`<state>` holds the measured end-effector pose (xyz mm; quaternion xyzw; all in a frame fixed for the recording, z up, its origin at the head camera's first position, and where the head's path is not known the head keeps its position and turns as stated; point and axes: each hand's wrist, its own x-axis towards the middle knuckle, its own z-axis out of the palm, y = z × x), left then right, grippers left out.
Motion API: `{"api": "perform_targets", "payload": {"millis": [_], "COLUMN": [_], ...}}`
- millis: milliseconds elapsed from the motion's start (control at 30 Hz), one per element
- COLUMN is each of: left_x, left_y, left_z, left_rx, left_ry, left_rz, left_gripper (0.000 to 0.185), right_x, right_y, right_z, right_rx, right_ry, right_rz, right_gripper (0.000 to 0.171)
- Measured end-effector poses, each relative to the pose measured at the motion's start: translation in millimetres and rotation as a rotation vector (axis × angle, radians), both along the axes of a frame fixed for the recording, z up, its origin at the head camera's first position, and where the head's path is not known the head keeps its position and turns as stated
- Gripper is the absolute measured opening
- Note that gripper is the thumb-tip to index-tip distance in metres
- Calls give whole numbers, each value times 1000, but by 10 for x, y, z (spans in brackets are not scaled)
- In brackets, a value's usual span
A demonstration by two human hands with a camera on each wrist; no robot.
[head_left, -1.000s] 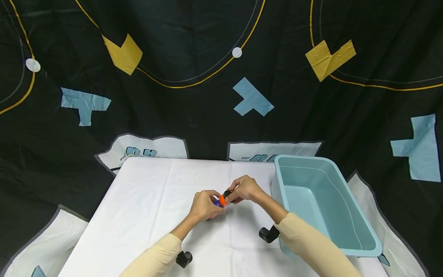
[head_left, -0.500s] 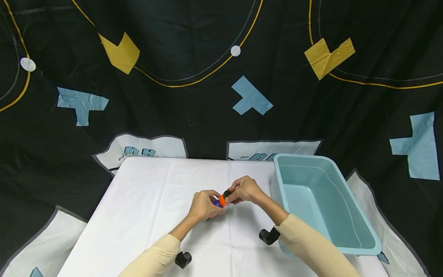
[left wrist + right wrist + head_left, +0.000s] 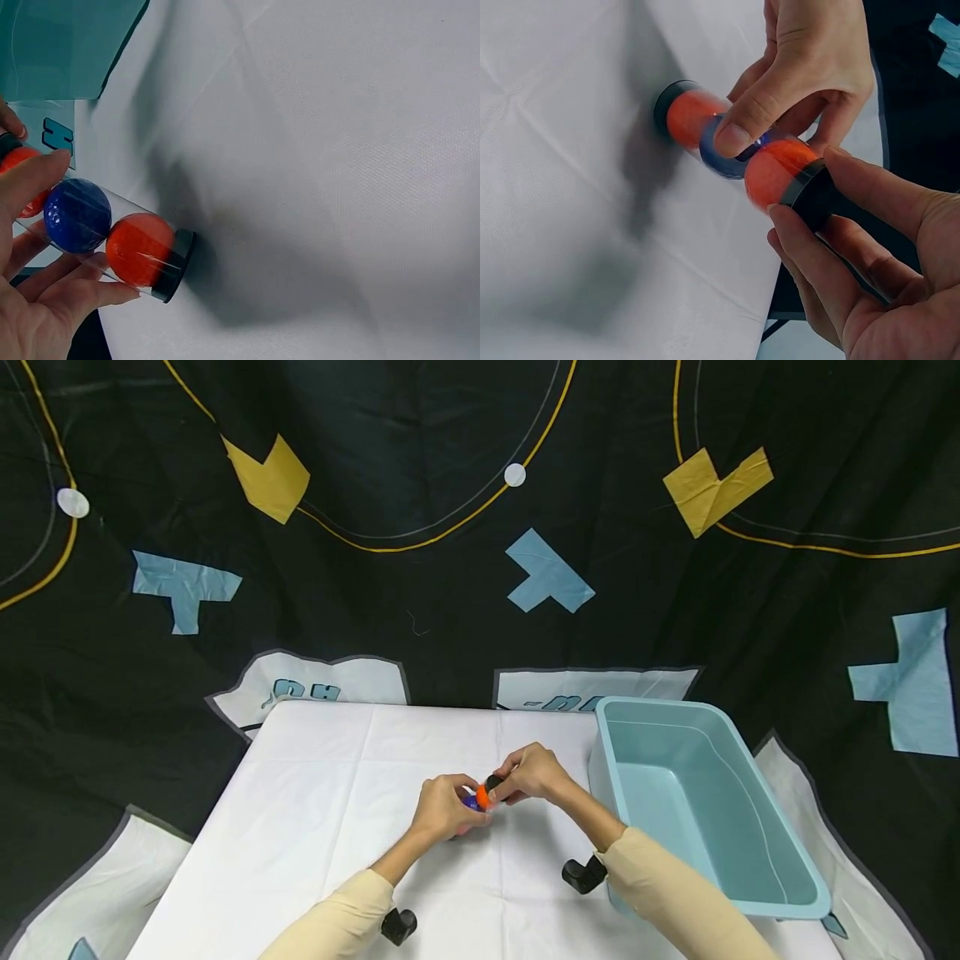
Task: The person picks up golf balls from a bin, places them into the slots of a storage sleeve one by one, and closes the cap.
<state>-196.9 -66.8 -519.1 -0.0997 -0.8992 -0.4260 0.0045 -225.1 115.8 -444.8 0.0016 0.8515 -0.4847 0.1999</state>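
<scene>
A clear tube [image 3: 112, 199] holds two orange balls, one of them the orange ball [image 3: 140, 250] at the lower end, with a blue ball [image 3: 77, 215] between them. Black caps close both ends. My left hand [image 3: 438, 806] grips the tube round its middle, thumb on one side and fingers on the other. At the upper end, my right hand [image 3: 531, 770] pinches the black cap [image 3: 814, 195] between thumb and fingertips. The tube slants over the white table, and its lower cap [image 3: 662, 112] points down toward the cloth. In the head view the hands hide most of it.
To the right, a light blue bin [image 3: 667, 810] stands on the white-covered table [image 3: 300, 793], beside my right forearm. A black backdrop [image 3: 450, 618] with tape shapes hangs behind the table. Black wrist cameras hang below both sleeves.
The head view shifts very slightly. Both hands keep their holds on the tube in about the same place.
</scene>
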Motion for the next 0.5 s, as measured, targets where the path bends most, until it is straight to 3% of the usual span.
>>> {"api": "perform_targets", "payload": {"millis": [233,500], "left_x": [6,13], "left_y": [14,20], "left_z": [34,55], "left_rx": [-12,-59], "left_ry": [-8,-4], "left_rz": [1,3], "left_gripper": [41,39], "right_x": [-23,-53], "right_y": [9,12], "right_z": [9,34], "right_rx": [10,61], "right_ry": [-4,8], "right_rz": [27,122], "right_gripper": [22,28]}}
